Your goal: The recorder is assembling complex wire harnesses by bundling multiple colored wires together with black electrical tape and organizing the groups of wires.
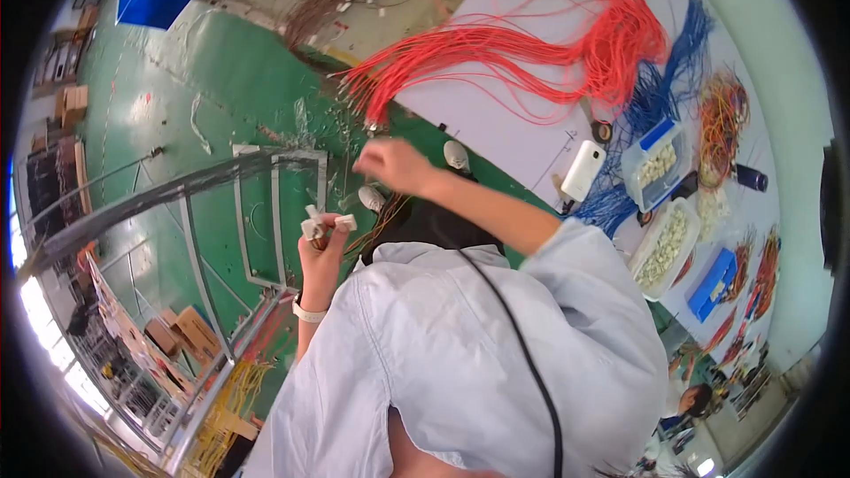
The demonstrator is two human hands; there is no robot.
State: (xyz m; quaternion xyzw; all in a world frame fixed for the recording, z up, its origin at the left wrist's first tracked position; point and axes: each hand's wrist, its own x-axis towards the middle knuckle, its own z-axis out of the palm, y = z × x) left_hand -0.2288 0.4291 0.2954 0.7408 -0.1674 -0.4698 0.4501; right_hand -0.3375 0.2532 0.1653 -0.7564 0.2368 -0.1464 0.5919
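Observation:
My left hand [320, 267] is raised in front of my lap, its fingers closed on white plastic connectors [312, 228]. Another small white connector piece [346, 223] shows by its fingertips. Thin brown and orange wires [382, 226] trail beside that hand across my dark trousers. Farther forward and to the right, my right hand [394, 165] has its fingers curled together; whatever they pinch, if anything, is too small to make out. Just beyond it hang the tips of a thick bundle of red wires [505, 46] that lies over the table edge.
On the white table [482, 137] are blue wires [651, 93], a white handheld device [583, 170], a clear bin [634, 164] and a white tray [644, 287] of small connectors, and a blue box [711, 285]. A metal frame [190, 230] stands at left on the green floor [159, 124].

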